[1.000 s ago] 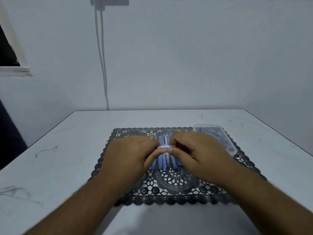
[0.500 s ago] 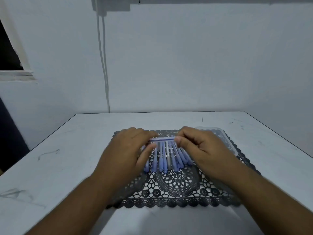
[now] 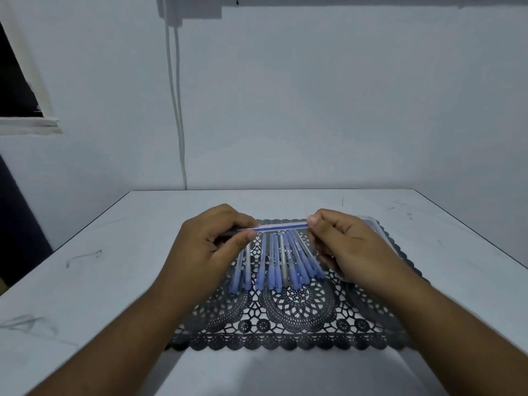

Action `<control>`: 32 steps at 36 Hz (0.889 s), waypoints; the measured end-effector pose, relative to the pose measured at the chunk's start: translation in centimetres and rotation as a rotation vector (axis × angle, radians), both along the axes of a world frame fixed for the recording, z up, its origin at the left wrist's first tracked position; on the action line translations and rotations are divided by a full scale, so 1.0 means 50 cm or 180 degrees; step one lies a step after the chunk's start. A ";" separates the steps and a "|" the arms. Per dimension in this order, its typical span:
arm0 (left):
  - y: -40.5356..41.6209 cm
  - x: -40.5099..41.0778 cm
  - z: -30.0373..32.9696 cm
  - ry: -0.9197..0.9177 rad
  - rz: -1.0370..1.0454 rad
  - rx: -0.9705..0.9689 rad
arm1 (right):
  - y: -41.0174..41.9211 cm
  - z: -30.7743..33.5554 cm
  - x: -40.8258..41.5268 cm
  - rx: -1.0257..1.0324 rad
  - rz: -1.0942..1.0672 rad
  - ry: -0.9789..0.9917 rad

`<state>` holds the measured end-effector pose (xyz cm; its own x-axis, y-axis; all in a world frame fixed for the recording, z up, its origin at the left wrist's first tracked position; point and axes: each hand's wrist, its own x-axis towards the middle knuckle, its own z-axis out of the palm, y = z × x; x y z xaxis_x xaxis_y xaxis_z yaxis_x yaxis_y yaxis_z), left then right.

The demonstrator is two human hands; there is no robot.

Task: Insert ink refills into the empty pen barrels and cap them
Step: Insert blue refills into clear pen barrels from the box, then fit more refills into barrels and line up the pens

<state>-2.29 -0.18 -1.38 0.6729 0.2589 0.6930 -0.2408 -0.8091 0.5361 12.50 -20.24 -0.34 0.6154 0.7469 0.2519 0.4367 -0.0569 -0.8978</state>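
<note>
While the clear pen barrel [image 3: 281, 226] lies level at the middle of the frame, I see a blue refill inside it. My left hand [image 3: 213, 247] pinches its left end between thumb and curled fingers; my right hand [image 3: 344, 244] pinches the right end the same way. Just below it, a row of blue capped pens [image 3: 278, 264] rests on the black lace mat [image 3: 285, 318]. A clear plastic box [image 3: 377, 227] sits behind my right hand, on the white table [image 3: 85, 281].
</note>
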 end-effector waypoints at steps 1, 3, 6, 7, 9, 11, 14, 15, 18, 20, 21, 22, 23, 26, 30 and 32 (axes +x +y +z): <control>0.001 0.006 0.000 0.0027 0.0025 -0.0076 | 0.001 0.000 0.002 0.0068 -0.0127 -0.0003; 0.007 0.025 0.004 0.0101 0.0109 -0.0275 | -0.001 0.003 0.011 0.0284 -0.0403 -0.0028; 0.033 0.073 0.009 0.0337 0.0289 -0.0540 | -0.007 0.016 0.033 0.0597 -0.0842 -0.0116; 0.047 0.091 0.006 0.0475 0.0381 -0.0563 | -0.007 0.019 0.038 0.0643 -0.0936 -0.0107; 0.075 0.132 -0.003 0.0753 0.0534 -0.0504 | -0.011 0.023 0.043 0.0677 -0.0983 -0.0032; 0.107 0.174 -0.019 0.0986 0.0656 -0.0388 | -0.012 0.021 0.044 0.0645 -0.0937 -0.0024; 0.145 0.224 -0.042 0.1378 0.0739 -0.0151 | -0.008 0.009 0.048 0.0619 -0.0875 -0.0069; 0.154 0.240 -0.046 0.1476 0.0754 -0.0079 | -0.008 0.006 0.051 0.0608 -0.0858 -0.0105; 0.170 0.270 -0.054 0.1732 0.0767 -0.0059 | -0.009 0.004 0.054 0.0579 -0.0807 -0.0238; 0.171 0.288 -0.056 0.1932 0.0739 -0.0030 | -0.013 0.006 0.056 0.0525 -0.0827 -0.0353; 0.173 0.293 -0.058 0.2011 0.0722 -0.0011 | -0.014 0.007 0.057 0.0497 -0.0835 -0.0406; 0.173 0.297 -0.058 0.2049 0.0687 -0.0010 | -0.015 0.008 0.058 0.0466 -0.0846 -0.0453; 0.174 0.300 -0.059 0.2031 0.0660 -0.0035 | -0.017 0.008 0.061 0.0433 -0.0866 -0.0497; 0.180 0.297 -0.052 0.1793 0.0668 -0.0198 | -0.022 0.010 0.067 0.0354 -0.0923 -0.0572; 0.174 0.250 -0.010 0.1602 0.0924 0.0007 | -0.027 0.009 0.073 0.0358 -0.0970 -0.0636; 0.156 0.202 0.014 0.1814 0.1284 0.0738 | -0.026 0.007 0.073 0.0336 -0.0941 -0.0670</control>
<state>7.83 7.59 -0.68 0.8284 0.4518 0.3310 0.3646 -0.8837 0.2935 16.13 -21.55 0.00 0.7271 0.5079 0.4619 0.5907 -0.1200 -0.7979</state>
